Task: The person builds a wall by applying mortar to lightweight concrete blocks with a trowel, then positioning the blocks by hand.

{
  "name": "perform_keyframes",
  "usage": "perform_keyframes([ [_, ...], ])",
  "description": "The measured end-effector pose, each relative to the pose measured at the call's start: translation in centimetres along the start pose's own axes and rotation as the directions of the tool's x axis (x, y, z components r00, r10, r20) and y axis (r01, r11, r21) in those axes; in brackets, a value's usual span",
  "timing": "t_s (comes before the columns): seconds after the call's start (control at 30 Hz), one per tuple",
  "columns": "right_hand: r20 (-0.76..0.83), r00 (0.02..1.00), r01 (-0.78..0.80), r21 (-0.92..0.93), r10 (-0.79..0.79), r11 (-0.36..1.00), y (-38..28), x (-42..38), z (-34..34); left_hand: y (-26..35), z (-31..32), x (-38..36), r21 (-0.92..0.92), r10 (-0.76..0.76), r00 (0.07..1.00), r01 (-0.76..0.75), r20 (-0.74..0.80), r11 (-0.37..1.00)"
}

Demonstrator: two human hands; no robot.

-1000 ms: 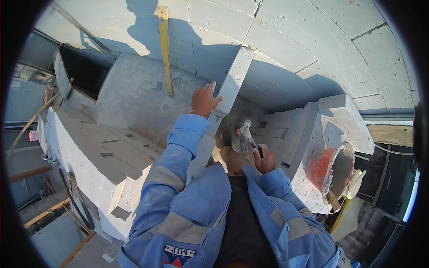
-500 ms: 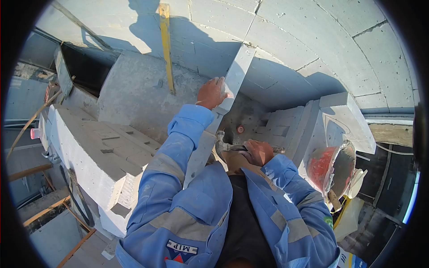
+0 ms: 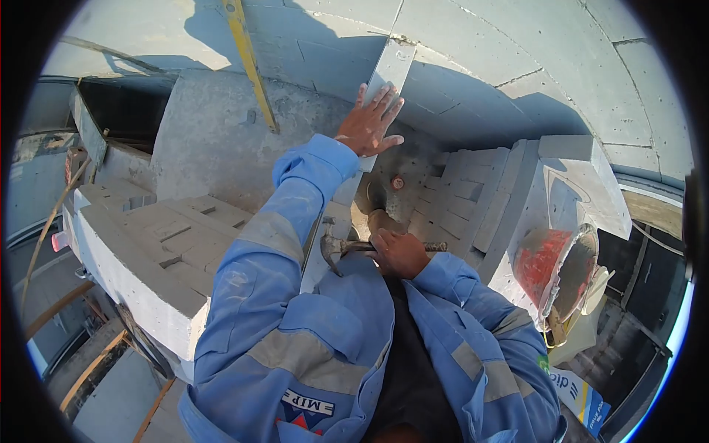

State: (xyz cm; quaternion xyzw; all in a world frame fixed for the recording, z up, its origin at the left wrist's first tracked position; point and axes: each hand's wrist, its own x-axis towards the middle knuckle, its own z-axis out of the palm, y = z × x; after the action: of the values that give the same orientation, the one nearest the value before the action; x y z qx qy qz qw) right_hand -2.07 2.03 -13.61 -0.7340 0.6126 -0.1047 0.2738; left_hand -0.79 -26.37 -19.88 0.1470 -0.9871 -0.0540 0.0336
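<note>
My left hand [image 3: 369, 127] lies with fingers spread over the narrow top of a light grey block partition [image 3: 393, 65], which runs from the curved wall toward my body. In my right hand [image 3: 399, 253] is a claw hammer [image 3: 331, 246], gripped around its handle. The handle's end sticks out to the right of the fist. The hammer's head points left, close in front of my jacket, and overlaps the near part of the partition in this view.
A yellow level-like bar [image 3: 251, 66] leans on the wall at left. Stacked blocks [image 3: 473, 184] and a red bucket [image 3: 543, 262] stand at right. A low block wall [image 3: 140, 255] with slots runs along the left. A small round reddish object [image 3: 397, 182] lies on the floor.
My left hand has gone from curled over the partition's edge to spread flat on it. The hammer has moved left and closer to my body, and the view has shifted slightly.
</note>
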Motion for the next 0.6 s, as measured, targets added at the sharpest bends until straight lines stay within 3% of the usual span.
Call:
perform_keyframes([
  [0.07, -0.016, 1.0, -0.002, 0.066, 0.003, 0.998, 0.1, 0.1, 0.6, 0.0, 0.4, 0.0, 0.015, 0.012, 0.996, -0.011, -0.087, 1.0],
  [0.3, 0.048, 0.994, 0.096, -0.006, -0.096, 0.995, 3.0, 2.2, 0.0, 0.0, 0.8, 0.2, 0.089, -0.007, 1.0, 0.009, -0.029, 0.996],
  [0.37, -0.049, 0.936, -0.35, -0.055, 0.348, 0.935, 4.2, 3.9, -0.4, 0.2, 0.4, 0.2, 0.078, -0.011, 1.0, 0.012, -0.016, 0.997],
  [0.53, -0.044, 0.973, -0.231, -0.056, 0.228, 0.971, 4.4, 2.1, -1.4, 0.5, 0.2, 0.2, 0.074, -0.015, 1.0, 0.016, -0.01, 0.997],
  [0.6, 0.011, 0.999, -0.042, -0.058, 0.043, 0.997, 4.3, 1.3, -2.2, 0.2, 0.1, 0.2, 0.037, -0.022, 1.0, 0.023, -0.016, 0.999],
])
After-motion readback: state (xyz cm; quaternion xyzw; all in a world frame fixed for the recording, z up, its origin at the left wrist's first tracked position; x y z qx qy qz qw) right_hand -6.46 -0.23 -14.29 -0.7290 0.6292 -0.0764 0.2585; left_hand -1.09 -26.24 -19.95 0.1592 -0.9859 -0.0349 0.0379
